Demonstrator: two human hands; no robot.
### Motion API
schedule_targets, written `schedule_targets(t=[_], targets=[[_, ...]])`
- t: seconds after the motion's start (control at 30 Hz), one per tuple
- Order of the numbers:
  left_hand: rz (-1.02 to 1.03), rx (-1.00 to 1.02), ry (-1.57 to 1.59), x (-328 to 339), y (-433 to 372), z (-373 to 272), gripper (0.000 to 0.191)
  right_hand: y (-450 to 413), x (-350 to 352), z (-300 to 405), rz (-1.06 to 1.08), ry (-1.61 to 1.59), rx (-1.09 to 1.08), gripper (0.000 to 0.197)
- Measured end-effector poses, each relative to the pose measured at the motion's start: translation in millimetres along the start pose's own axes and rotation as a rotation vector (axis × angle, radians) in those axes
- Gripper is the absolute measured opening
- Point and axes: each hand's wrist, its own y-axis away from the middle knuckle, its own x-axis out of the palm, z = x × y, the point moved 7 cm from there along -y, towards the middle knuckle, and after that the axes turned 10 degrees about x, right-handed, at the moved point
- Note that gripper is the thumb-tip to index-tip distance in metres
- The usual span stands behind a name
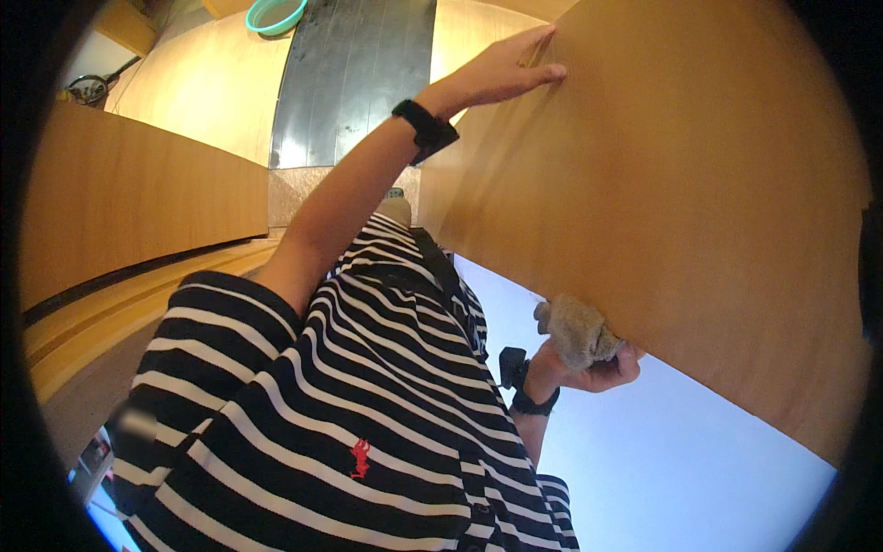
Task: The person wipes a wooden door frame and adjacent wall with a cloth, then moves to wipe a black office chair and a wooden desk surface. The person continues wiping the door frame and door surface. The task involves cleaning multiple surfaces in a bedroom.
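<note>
My left hand [507,69], with a black band on the wrist, reaches across my body to a large light-brown wooden panel [662,186]. Its thumb and fingers are spread and touch the panel near its upper left edge. Lower down, my right hand [600,372] holds a crumpled grey-brown cloth [579,331] against the panel's lower edge. The cloth covers part of the fingers. A black band with a small dark device [514,366] is on the right wrist.
At left stands another wooden panel [145,186], above a grooved wooden track [159,297]. A dark ribbed mat [352,83] runs along the wooden floor [207,90]. A turquoise basin [276,17] sits at the top. A pale bluish surface [676,455] shows below the right panel.
</note>
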Motion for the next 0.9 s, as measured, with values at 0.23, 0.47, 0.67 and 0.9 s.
schedule_targets(t=[0.23, 0.47, 0.67, 0.9], targets=[[0.005, -0.052, -0.144, 31.4, 45.2, -12.4, 0.081, 3.2, -14.2, -50.0, 0.108, -0.121, -0.032, 0.030], [0.016, -0.095, 0.159, 42.8, 83.7, -82.3, 0.076, 18.0, 39.9, -60.7, 0.391, 0.062, 0.031, 0.024], [0.092, -0.125, 0.011, 72.7, 161.7, -122.5, 0.071, -24.0, 8.7, -10.4, 0.287, 0.122, 0.009, 0.039], [0.111, -0.095, 0.036, 99.5, 176.6, -130.6, 0.067, -8.3, 9.2, -37.4, 0.364, -0.023, -0.011, 0.031]])
